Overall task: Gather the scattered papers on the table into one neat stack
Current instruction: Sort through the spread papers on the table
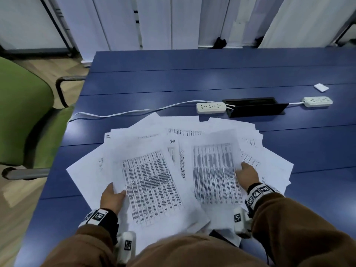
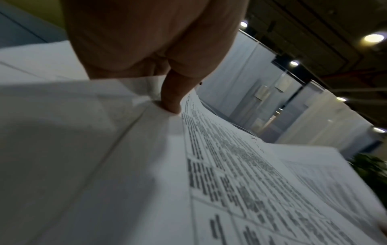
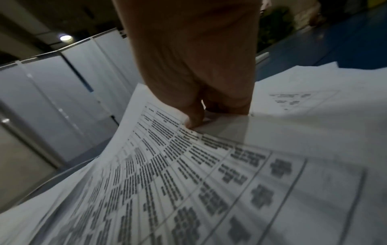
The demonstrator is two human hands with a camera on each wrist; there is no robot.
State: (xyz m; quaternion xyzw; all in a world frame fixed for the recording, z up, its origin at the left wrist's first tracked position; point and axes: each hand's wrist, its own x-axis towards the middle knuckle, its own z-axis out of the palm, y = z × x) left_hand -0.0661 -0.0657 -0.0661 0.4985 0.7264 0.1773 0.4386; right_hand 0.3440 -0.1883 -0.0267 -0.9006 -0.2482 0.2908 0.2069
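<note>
A loose fan of white printed papers [image 1: 179, 151] lies spread on the blue table [image 1: 173, 83] in front of me. My left hand [image 1: 113, 197] grips the left edge of a sheet with a dense table [image 1: 152, 185], thumb on top and fingers hidden beneath. In the left wrist view my left hand [image 2: 170, 106] shows its thumb pressed on that sheet [image 2: 240, 174]. My right hand [image 1: 245, 173] pinches the right edge of another printed sheet [image 1: 213, 170]. The right wrist view shows my right hand [image 3: 194, 122] with the thumb on top of the lifted sheet [image 3: 188, 182].
Behind the papers lie two white power strips [image 1: 211, 107] [image 1: 317, 101], a black cable box [image 1: 254, 107] and a white cord [image 1: 125, 112]. A small white pad [image 1: 321, 87] sits far right. A green chair [image 1: 23, 116] stands by the table's left edge.
</note>
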